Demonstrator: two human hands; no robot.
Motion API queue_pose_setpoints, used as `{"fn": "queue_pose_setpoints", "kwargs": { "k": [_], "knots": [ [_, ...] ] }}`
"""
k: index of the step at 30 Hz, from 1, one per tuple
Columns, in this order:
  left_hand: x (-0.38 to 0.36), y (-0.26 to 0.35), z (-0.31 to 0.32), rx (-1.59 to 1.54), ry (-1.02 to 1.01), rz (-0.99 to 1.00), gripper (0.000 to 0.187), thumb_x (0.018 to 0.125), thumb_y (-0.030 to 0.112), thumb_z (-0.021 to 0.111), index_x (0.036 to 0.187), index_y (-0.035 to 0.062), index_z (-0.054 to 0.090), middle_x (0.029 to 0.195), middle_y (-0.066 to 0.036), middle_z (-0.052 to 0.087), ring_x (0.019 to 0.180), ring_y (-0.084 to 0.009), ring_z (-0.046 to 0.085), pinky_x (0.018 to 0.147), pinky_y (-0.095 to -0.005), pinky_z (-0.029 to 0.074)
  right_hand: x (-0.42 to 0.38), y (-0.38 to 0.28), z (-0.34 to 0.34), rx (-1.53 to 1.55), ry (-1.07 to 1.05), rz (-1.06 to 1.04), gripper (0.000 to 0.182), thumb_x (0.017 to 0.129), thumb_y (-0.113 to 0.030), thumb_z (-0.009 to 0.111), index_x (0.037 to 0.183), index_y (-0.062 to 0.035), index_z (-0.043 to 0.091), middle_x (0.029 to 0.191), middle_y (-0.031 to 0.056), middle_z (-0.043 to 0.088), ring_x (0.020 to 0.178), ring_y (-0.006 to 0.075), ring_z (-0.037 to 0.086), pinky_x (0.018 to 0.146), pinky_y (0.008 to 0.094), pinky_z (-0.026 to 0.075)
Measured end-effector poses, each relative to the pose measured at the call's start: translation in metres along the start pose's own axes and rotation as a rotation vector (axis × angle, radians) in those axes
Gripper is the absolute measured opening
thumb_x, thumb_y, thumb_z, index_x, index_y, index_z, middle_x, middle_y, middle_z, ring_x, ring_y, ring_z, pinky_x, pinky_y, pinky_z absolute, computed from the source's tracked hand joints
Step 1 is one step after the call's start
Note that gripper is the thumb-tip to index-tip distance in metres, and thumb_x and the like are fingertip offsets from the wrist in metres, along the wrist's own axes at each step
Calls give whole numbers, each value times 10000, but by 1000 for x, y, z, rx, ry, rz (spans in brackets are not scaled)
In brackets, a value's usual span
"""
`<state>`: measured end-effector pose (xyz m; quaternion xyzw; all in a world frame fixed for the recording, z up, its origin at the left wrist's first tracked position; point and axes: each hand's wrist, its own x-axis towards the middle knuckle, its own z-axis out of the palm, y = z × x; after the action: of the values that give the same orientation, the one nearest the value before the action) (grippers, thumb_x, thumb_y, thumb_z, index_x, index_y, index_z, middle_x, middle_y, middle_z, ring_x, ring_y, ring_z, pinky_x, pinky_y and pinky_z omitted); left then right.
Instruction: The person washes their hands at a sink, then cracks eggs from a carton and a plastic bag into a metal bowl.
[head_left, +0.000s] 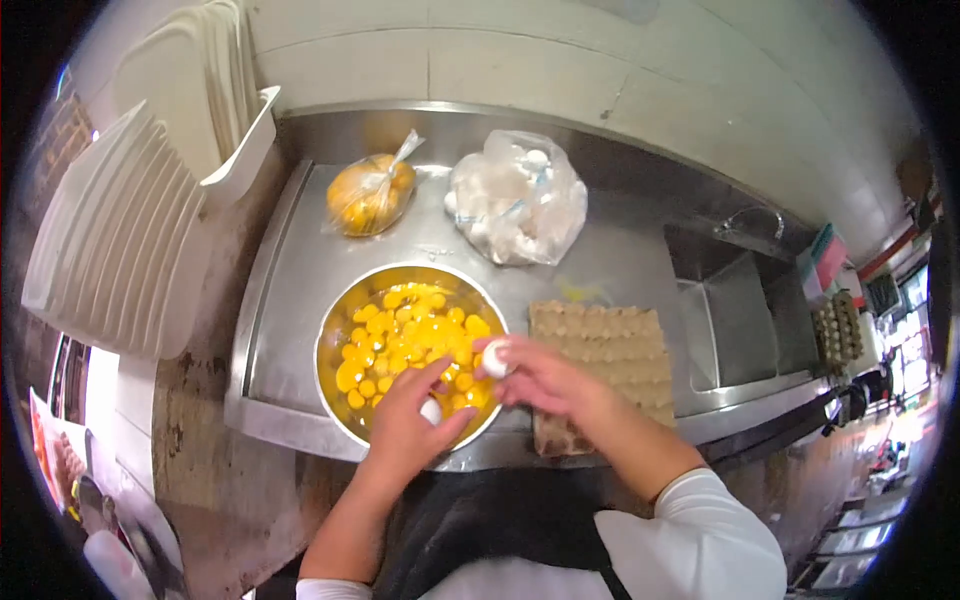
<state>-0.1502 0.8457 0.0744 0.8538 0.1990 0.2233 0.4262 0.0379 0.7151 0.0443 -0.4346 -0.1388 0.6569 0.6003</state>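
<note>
A large metal bowl holds many raw egg yolks in clear egg white. Over its near side, my left hand curls around a white egg, partly hidden by the fingers. My right hand grips another white egg between thumb and fingers, close above the bowl's right rim. Beneath and beyond my right forearm lies a brown cardboard egg tray, its cups facing up.
Behind the bowl on the steel counter are a tied bag of orange-yellow contents and a clear plastic bag of whitish pieces. White plastic trays stand at left. To the right is a sink, with egg cartons beyond.
</note>
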Motion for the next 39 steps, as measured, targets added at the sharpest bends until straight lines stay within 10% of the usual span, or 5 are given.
{"fn": "queue_pose_setpoints", "kwargs": {
  "k": [7, 11, 29, 34, 39],
  "knots": [
    [-18, -24, -11, -208, 4, -235, 585, 695, 137, 816, 1221, 13, 592, 885, -59, 630, 817, -139, 602, 776, -270, 483, 30, -153, -70, -340, 772, -766, 499, 866, -295, 679, 1262, -41, 513, 992, 83, 654, 683, 122, 620, 547, 252, 460],
    [-26, -23, -11, -256, 4, -298, 591, 715, 108, 805, 1247, 5, 570, 896, -39, 622, 831, -107, 580, 783, -246, 465, 65, -211, -85, -612, 952, -723, 605, 818, -343, 737, 1273, -16, 509, 1003, 87, 644, 750, 125, 635, 596, 273, 480],
    [-35, -17, -19, -422, 83, -329, 473, 796, 72, 716, 1239, -1, 569, 911, -46, 622, 813, -112, 579, 754, -246, 466, 126, -222, -138, -1314, 1071, -807, 301, 849, -119, 567, 1120, -44, 672, 1096, 178, 674, 1008, 294, 654, 890, 339, 484],
    [-30, -21, -21, -978, 171, -461, 460, 979, 346, 492, 1289, 8, 524, 970, -102, 636, 843, -173, 619, 785, -301, 505, 47, -169, -56, -726, 1000, -963, 224, 875, -117, 630, 1073, -23, 673, 962, 58, 686, 879, 131, 629, 811, 265, 489],
    [-20, -13, -9, -1174, 50, -554, 688, 988, 564, 298, 1326, -12, 463, 1081, -143, 625, 875, -248, 633, 845, -348, 503, -25, -30, 53, -1191, 501, -639, 288, 905, -220, 638, 1158, -82, 640, 994, 93, 691, 861, 165, 651, 777, 290, 516]
  ]
}}
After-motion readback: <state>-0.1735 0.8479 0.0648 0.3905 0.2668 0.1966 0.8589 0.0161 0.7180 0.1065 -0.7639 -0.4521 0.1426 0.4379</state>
